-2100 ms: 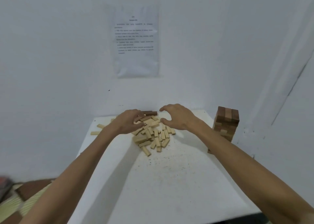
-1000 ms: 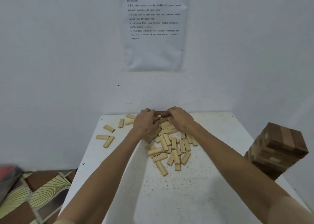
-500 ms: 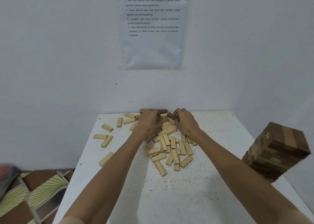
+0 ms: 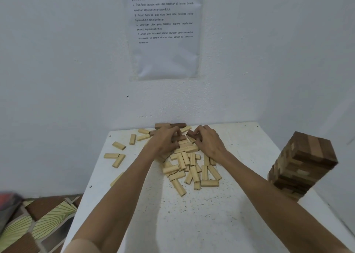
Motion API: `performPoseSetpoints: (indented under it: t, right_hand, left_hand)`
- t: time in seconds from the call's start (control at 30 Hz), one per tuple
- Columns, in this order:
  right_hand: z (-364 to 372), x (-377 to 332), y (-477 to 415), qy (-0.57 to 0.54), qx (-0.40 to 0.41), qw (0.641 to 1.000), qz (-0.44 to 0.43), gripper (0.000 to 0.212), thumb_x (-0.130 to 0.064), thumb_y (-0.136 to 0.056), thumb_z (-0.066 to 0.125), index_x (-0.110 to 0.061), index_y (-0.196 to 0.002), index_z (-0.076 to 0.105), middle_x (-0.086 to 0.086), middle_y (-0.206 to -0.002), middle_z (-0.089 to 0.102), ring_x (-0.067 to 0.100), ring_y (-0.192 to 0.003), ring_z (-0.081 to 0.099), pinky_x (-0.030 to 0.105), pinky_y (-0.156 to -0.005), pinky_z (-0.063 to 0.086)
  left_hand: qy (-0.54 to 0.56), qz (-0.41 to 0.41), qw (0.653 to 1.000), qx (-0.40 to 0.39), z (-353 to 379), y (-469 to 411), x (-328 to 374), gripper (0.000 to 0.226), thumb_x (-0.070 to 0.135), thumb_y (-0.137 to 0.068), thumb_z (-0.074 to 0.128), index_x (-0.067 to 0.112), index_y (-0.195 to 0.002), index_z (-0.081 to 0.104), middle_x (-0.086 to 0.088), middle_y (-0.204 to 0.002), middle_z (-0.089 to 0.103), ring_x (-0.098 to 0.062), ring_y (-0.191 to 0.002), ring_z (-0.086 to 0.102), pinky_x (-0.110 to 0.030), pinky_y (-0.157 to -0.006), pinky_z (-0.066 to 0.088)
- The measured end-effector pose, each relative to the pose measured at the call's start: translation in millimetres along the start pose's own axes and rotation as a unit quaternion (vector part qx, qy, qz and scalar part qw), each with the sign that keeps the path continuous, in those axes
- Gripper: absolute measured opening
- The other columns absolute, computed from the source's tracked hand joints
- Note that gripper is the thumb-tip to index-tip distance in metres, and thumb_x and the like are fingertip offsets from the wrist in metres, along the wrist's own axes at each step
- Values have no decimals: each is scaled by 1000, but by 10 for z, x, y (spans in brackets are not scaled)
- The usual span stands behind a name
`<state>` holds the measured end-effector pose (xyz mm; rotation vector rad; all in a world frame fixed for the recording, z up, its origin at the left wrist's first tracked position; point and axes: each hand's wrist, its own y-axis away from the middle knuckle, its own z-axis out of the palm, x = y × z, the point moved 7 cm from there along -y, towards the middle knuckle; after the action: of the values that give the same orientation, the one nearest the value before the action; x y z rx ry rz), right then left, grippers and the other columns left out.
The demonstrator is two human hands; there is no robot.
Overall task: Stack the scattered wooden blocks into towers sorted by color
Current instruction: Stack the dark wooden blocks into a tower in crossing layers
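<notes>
Some floor [image 4: 44, 222] with a brown and yellow-green leaf pattern shows in the lower left corner of the frame. Beside it is the white table [image 4: 134, 224], which stands in a corner of the white wall [image 4: 57, 80].

Several loose pale blocks [image 4: 118, 160] lie flat on the left part of the table, some apart and some just touching, and one is at the left edge.

The left hand [image 4: 165, 142] lies palm down on the upper left side of the pile of pale blocks [image 4: 192, 168] in the middle of the frame. Its fingers are bent over a mid-brown block [image 4: 180, 138], but I cannot tell if they grasp it or only rest on it.

Above both hands, at the far edge of the table near the wall, a light brown block [image 4: 162, 125] and a darker brown block [image 4: 178, 125] lie end to end. Higher, in the upper middle, a printed sheet of paper [image 4: 165, 60] hangs on the wall.

The right hand [image 4: 210, 144] is on the upper right side of the pile. Its fingers are curled and, with the thumb, they pinch a dark brown block [image 4: 191, 133].

At the right of the frame a tower of brown blocks [image 4: 307, 156] stands near the right edge of the table, well apart from the pile. Its layers cross each other and mix dark and lighter brown wood.
</notes>
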<state>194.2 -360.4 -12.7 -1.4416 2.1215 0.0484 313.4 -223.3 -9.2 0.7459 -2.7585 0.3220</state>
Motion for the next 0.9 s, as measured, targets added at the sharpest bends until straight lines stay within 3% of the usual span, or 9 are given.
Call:
performPoseSetpoints:
  t: [0.17, 0.33, 0.47, 0.6, 0.7, 0.9]
  right_hand:
    - [-79, -89, 98, -12, 15, 1000, -14, 22, -7, -96, 59, -10, -116, 65, 8, -115, 61, 26, -100, 60, 42, -79, 53]
    - [-210, -204, 200, -27, 39, 998, -36, 21, -7, -93, 60, -13, -113, 64, 4, -109, 59, 22, -94, 59, 44, -75, 55]
    - [-276, -337, 353, -23, 28, 998, -46, 21, -8, -93, 60, -13, -112, 64, 3, -109, 59, 21, -95, 59, 41, -76, 54]
    - [-345, -487, 618, -28, 33, 997, -57, 20, -8, -93, 60, -15, -111, 65, 1, -108, 60, 21, -93, 59, 39, -73, 53]
    - [-381, -587, 876, -51, 9, 996, -72, 20, -11, -90, 63, -19, -108, 65, -3, -105, 60, 17, -91, 60, 35, -74, 54]
    - [-418, -668, 1435, -76, -61, 990, -105, 22, -15, -87, 66, -29, -103, 66, -15, -105, 60, 6, -92, 59, 28, -76, 53]
  left_hand:
    - [4, 20, 999, 50, -68, 97, 28, 28, 26, -84, 62, 21, -111, 68, -1, -102, 62, -23, -92, 61, -32, -66, 44]
    - [52, 52, 993, 92, -239, 178, 67, 32, 35, -76, 59, 23, -104, 69, 7, -88, 59, -14, -80, 54, -43, -73, 57]
    - [60, 86, 990, 99, -363, 448, 201, 24, 26, -77, 63, 17, -98, 71, 6, -86, 59, -17, -81, 56, -37, -73, 54]
    - [64, 86, 988, 111, -409, 829, 244, 23, 33, -80, 65, 19, -98, 71, -1, -91, 64, -20, -89, 54, -33, -75, 48]
    - [68, 96, 984, 132, -399, 1201, 287, 18, 19, -85, 72, 17, -104, 73, 1, -94, 66, -14, -89, 52, -22, -80, 44]
    - [62, 82, 989, 105, -252, 1911, 369, 27, 35, -88, 59, 23, -109, 71, 6, -107, 66, -7, -94, 48, -11, -82, 35]
